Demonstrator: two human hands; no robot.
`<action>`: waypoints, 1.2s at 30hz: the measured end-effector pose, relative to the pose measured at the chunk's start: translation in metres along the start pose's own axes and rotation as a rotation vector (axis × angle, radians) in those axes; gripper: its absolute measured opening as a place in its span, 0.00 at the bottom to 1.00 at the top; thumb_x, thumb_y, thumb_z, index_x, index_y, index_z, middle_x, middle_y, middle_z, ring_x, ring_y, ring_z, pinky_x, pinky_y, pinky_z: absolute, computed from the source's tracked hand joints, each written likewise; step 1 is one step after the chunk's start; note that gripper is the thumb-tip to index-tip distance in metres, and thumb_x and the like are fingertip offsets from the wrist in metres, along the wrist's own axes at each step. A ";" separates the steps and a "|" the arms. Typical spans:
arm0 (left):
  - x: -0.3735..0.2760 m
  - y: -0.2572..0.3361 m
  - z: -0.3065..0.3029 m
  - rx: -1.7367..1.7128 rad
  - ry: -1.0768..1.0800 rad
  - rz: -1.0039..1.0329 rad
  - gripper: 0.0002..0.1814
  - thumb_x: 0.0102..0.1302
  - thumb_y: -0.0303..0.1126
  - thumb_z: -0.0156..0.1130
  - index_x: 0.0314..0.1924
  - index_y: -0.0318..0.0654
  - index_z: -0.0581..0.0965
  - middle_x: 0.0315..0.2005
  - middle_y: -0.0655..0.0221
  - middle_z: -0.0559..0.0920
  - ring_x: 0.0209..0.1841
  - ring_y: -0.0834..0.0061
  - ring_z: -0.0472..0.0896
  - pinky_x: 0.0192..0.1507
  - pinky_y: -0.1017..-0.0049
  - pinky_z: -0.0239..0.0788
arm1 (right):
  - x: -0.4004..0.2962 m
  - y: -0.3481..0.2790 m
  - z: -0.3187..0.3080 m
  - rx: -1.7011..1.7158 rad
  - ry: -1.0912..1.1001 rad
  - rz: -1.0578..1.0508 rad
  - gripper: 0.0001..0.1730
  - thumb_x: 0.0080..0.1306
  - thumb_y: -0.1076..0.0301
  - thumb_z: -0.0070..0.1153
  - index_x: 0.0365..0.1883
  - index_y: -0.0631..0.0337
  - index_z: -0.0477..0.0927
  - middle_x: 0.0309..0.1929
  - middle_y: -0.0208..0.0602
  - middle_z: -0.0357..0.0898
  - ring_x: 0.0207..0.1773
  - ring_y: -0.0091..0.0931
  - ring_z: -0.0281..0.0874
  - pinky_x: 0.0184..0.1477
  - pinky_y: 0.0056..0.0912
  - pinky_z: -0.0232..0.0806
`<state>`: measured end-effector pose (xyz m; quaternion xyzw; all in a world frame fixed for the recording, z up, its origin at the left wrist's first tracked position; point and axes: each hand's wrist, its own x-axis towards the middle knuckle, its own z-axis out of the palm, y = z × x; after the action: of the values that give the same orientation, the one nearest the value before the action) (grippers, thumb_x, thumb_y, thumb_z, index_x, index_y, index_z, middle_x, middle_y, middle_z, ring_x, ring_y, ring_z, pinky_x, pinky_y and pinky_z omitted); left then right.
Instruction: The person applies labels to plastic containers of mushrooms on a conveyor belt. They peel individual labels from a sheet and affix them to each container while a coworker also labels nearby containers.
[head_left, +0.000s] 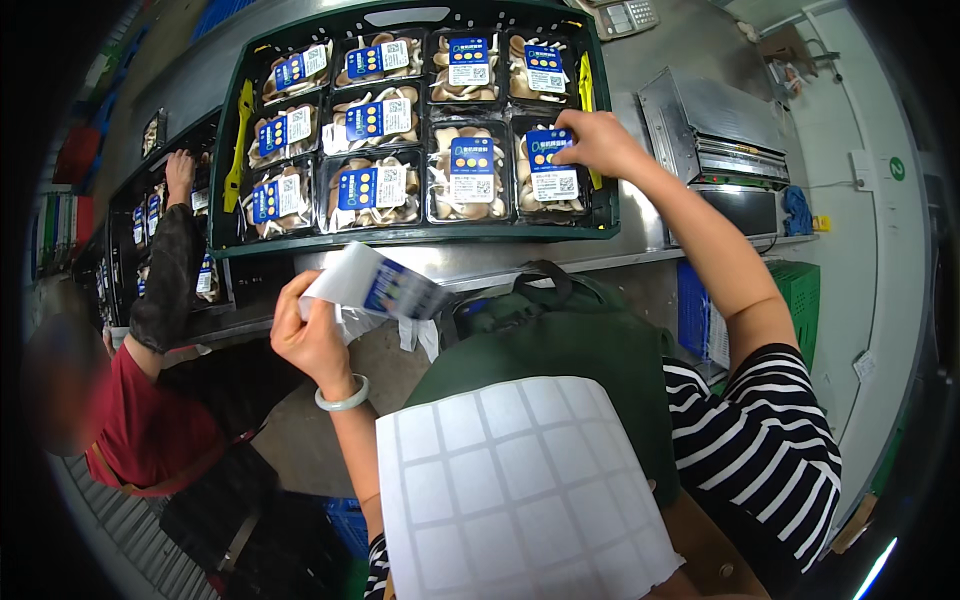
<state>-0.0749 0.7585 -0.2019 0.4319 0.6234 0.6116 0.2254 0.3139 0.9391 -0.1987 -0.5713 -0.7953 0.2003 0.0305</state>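
Several clear-topped packs of mushrooms (469, 191) stand in rows in a dark green plastic crate (420, 244), each with a blue and white label. My right hand (604, 146) touches the blue label (550, 161) on the pack at the crate's near right corner, thumb and fingers at the label's edge. In front of the crate, my left hand (311, 326) pinches a curled strip of printed labels (375, 285) on pale backing. A wide sheet of white backing paper (517, 487) with a grid pattern lies over the front of my body.
A co-worker in a red shirt (161, 427) reaches into a black crate (225, 307) of mushroom packs at the left. A metal machine (712, 150) stands right of the green crate, and a scale (626, 16) behind it. Green (795, 300) and blue crates (694, 307) are below the table.
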 end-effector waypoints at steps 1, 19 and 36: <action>0.002 0.000 -0.004 -0.027 0.021 -0.061 0.02 0.57 0.14 0.64 0.32 0.23 0.80 0.35 0.67 0.85 0.32 0.84 0.76 0.35 0.82 0.67 | -0.001 -0.005 0.010 -0.168 0.043 -0.026 0.25 0.53 0.57 0.74 0.44 0.61 0.80 0.35 0.44 0.84 0.44 0.38 0.81 0.53 0.40 0.65; -0.017 0.085 -0.032 -0.271 -0.337 0.039 0.40 0.61 0.67 0.59 0.44 0.28 0.83 0.37 0.64 0.78 0.29 0.83 0.68 0.29 0.82 0.54 | -0.112 -0.198 -0.082 0.652 0.027 -0.980 0.13 0.64 0.67 0.64 0.48 0.55 0.84 0.41 0.33 0.86 0.38 0.31 0.85 0.38 0.31 0.76; -0.005 0.078 0.000 -0.403 -0.340 -0.465 0.09 0.67 0.26 0.68 0.44 0.27 0.84 0.27 0.79 0.81 0.28 0.93 0.71 0.29 0.86 0.59 | -0.052 -0.199 -0.042 0.302 0.438 -0.757 0.31 0.56 0.71 0.72 0.58 0.60 0.76 0.58 0.42 0.78 0.60 0.39 0.75 0.62 0.41 0.66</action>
<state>-0.0520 0.7448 -0.1281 0.3208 0.5254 0.5740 0.5399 0.1655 0.8496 -0.0805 -0.2587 -0.8847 0.1634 0.3518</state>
